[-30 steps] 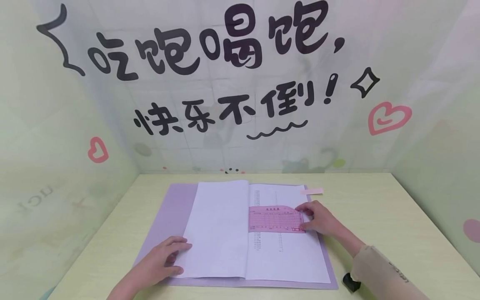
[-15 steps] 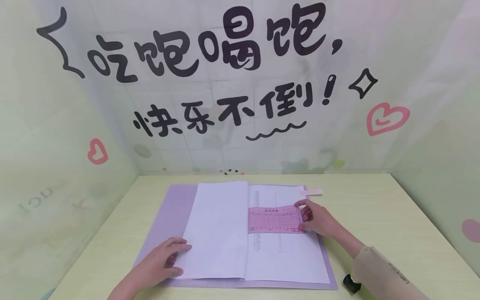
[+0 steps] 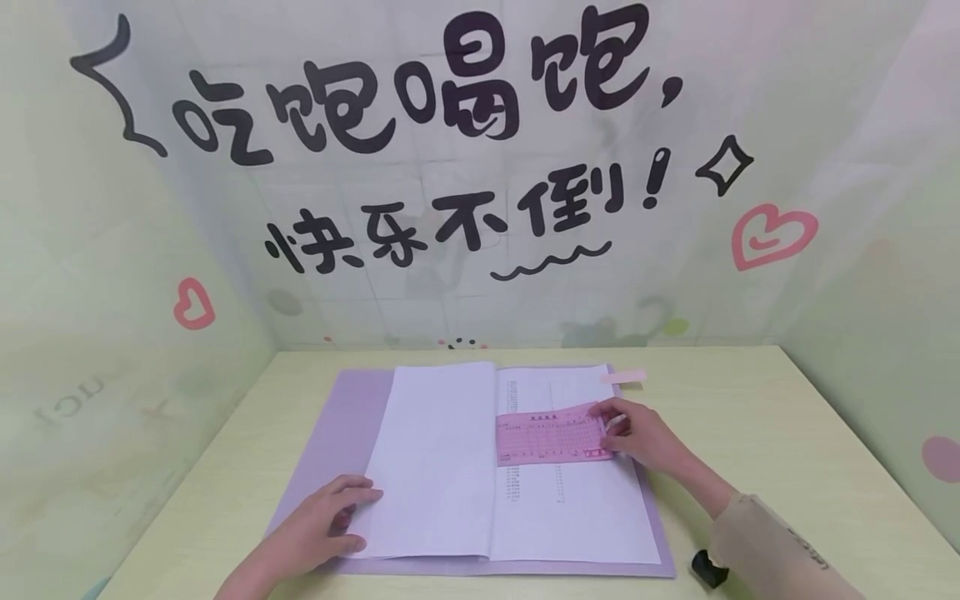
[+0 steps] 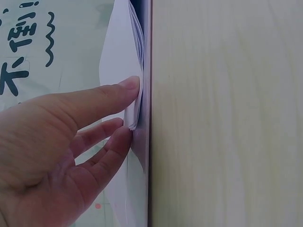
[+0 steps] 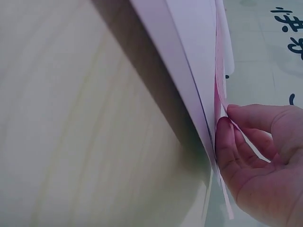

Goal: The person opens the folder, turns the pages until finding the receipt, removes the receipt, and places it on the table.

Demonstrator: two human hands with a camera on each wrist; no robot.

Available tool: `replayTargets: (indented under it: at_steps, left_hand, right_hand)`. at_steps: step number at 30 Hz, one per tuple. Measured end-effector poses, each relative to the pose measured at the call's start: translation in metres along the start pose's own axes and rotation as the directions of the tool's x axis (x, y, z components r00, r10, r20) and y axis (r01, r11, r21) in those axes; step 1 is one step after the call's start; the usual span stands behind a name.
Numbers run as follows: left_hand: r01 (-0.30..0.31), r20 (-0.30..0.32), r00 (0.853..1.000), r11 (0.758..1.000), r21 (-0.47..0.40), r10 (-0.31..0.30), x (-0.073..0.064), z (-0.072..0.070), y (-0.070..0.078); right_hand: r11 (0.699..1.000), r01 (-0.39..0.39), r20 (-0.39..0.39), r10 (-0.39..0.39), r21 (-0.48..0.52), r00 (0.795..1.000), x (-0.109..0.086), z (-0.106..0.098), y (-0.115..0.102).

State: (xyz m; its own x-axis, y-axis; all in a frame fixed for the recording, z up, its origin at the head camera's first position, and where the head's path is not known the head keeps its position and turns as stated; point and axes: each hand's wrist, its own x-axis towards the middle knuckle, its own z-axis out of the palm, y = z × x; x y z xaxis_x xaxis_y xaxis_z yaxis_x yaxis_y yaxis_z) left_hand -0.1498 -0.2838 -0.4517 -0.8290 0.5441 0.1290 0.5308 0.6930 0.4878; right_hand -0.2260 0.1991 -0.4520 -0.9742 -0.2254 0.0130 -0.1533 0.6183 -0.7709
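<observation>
A purple folder lies open on the table. It holds a blank white page on the left and a printed page on the right. Across the printed page lies a pink slip with a printed table, its left end at the fold. My right hand pinches the slip's right end between thumb and fingers; in the right wrist view the pink edge rises beside the pages. My left hand rests on the lower left of the blank page, thumb and fingertips spread at the pages' edge.
A pale pink paper tab sticks out from the printed page's upper right corner. Near the right sleeve sits a small black object. Behind the table hangs a white backdrop with lettering.
The right hand's thumb has moved up the slip's right edge, and that end of the slip now bends up a little. The left hand keeps its place on the blank page.
</observation>
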Motion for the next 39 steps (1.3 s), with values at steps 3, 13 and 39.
replayTargets:
  at_steps: [3, 13, 39]
  left_hand:
    - [0.017, 0.012, 1.000, 1.000, -0.001, -0.017, 0.000, 0.000, 0.001]
    - [0.036, 0.027, 0.999, 0.999, -0.004, -0.036, 0.001, -0.001, 0.002]
    - [0.034, 0.019, 0.999, 0.999, 0.009, -0.034, 0.000, -0.001, 0.004]
  right_hand:
    - [1.000, 0.006, -0.002, -0.006, -0.001, 1.000, -0.001, -0.002, 0.001]
    - [0.999, 0.030, -0.014, -0.030, 0.010, 0.999, -0.010, -0.017, 0.006]
    - [0.990, -0.027, -0.122, 0.011, -0.136, 0.993, -0.069, -0.095, 0.067]
